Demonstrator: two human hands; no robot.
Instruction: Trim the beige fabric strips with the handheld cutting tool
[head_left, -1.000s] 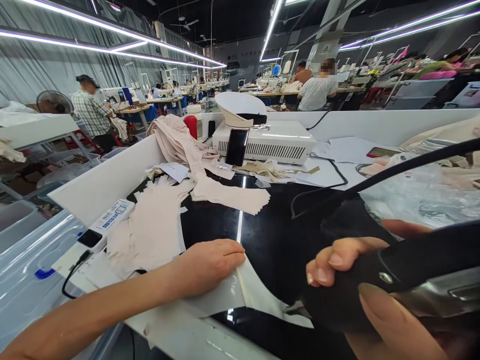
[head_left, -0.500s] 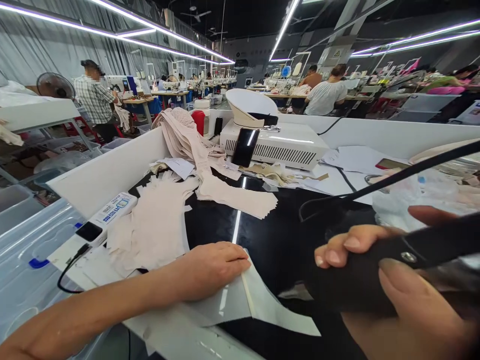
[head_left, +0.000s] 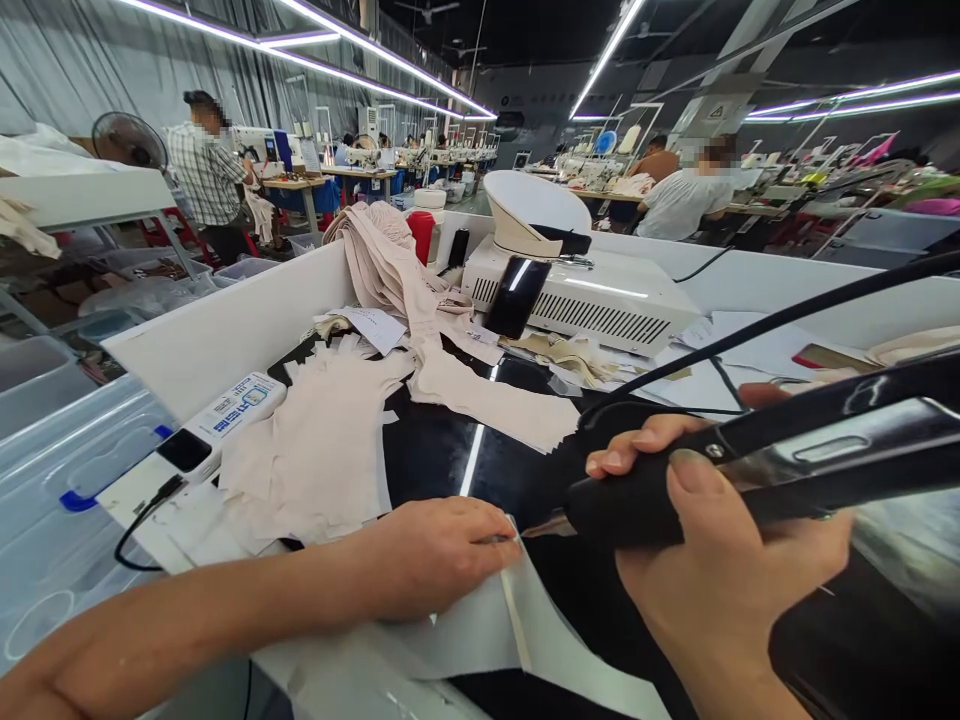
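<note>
Clear bin (head_left: 97,440), right hand (head_left: 720,570) gripping black tool (head_left: 630,505)

The black tabletop (head_left: 427,440) bears beige fabric pieces (head_left: 322,440) and a white panel (head_left: 559,640).

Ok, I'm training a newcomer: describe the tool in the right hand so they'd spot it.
Over the black tabletop, the right hand grips a thick black tool. Its narrow tip points toward the left hand. A shiny silver plate sets it apart from the thin black cable beyond.
</note>
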